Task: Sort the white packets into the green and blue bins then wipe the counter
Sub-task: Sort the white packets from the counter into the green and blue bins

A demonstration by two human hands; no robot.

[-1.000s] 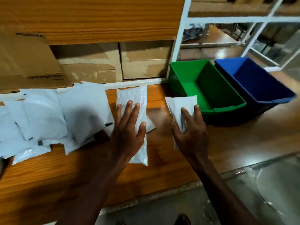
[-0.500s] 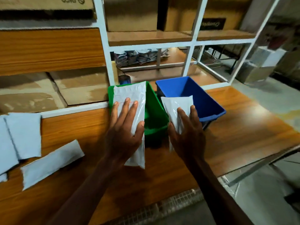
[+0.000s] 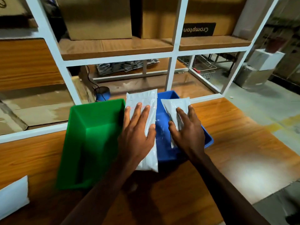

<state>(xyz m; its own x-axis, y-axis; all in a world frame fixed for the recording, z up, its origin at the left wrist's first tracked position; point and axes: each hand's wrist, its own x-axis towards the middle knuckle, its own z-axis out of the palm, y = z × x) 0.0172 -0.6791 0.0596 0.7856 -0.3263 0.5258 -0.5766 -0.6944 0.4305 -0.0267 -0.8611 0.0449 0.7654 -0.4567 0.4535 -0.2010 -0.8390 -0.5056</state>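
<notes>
Bins side by side on glossy wood-grain table [image 3: 235, 143]: green bin [image 3: 90, 143] rectangular smooth plastic, empty inside as far as visible; blue bin [image 3: 165, 151] just right of it, same shape, mostly covered by hands. Left hand [image 3: 138, 135] fingers spread flat on top, thumb wrapped round the edge, gripping long white packet [image 3: 146, 101], glossy crinkled plastic, held over the seam between green bin and blue bin. Right hand [image 3: 186, 129] clamped on smaller white packet [image 3: 175, 103], creased, tapering toward the palm, over blue bin. Another white packet [image 3: 13, 195] flat on table, left of green bin, partly cut off.
</notes>
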